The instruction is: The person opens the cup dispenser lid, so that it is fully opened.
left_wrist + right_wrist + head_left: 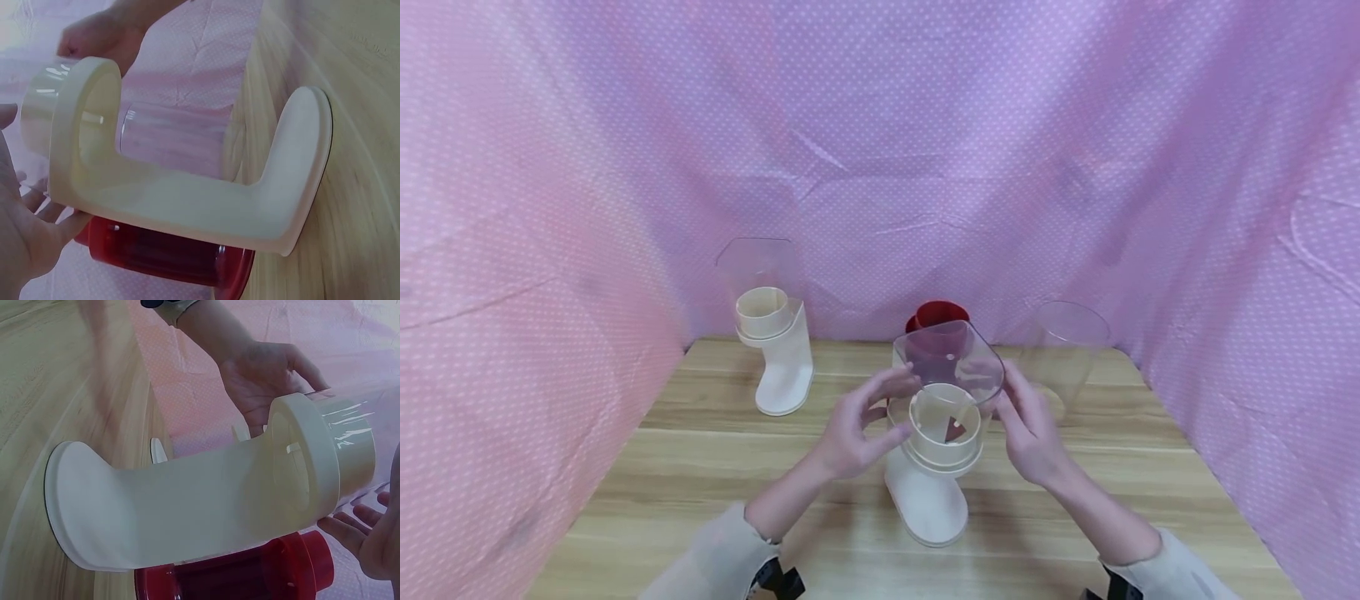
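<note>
A white dispenser-like stand (928,500) stands upright on the table. Its ring holds a cream round collar (946,454), and a clear angular container (966,354) rises above it. To the left of the collar is my left hand (861,425), its fingers spread and the thumb near the collar. On the other side, my right hand (1030,425) rests its loosely bent fingers against the container's side. The right wrist view shows its fingertips at the ring's edge. Inside the collar, a small dark red patch (953,430) shows; what it is cannot be told.
Behind stands a red stand (942,312) of similar shape, partly hidden by the clear container. A second white stand (786,379) with a clear top is at the back left. A clear cylinder (1067,358) stands at the back right. Pink dotted cloth (880,150) surrounds the wooden table (700,517).
</note>
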### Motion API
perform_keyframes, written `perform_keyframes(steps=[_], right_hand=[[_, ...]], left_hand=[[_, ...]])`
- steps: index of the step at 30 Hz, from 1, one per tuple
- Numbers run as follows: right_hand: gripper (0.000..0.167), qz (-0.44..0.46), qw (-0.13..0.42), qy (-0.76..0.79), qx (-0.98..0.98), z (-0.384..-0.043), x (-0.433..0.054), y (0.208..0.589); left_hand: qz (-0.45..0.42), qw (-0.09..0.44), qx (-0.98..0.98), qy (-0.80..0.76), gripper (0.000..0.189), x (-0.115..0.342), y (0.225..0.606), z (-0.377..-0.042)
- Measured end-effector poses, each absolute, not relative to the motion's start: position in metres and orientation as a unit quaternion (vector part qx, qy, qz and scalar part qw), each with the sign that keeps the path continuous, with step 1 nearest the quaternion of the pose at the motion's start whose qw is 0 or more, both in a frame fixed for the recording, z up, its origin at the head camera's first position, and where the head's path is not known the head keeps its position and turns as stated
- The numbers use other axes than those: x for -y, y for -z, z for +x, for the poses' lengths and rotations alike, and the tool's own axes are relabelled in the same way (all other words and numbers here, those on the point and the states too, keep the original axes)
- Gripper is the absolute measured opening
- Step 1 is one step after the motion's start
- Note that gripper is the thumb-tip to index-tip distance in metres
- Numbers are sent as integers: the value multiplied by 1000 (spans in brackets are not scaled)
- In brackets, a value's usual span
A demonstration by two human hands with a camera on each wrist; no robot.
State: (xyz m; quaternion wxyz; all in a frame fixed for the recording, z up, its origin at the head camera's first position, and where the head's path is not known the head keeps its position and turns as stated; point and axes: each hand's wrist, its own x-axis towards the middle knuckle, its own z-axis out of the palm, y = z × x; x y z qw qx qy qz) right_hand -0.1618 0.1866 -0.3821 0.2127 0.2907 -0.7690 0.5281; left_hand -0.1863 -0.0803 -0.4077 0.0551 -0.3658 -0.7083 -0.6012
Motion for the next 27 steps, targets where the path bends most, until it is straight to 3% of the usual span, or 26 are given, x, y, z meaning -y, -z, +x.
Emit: perform_keyframes(steps=[7, 19, 27], right_hand=[[43, 286, 202, -536, 768, -165, -184, 383], [37, 295, 197, -575, 737, -153, -188, 382], [46, 305, 204, -552, 749, -153, -186, 384]], left_hand=[[-324, 105, 739, 581, 67, 72, 409, -171], [-356, 51, 704, 612, 73, 78, 409, -181], [-341, 90, 728, 588, 71, 73, 407, -173]])
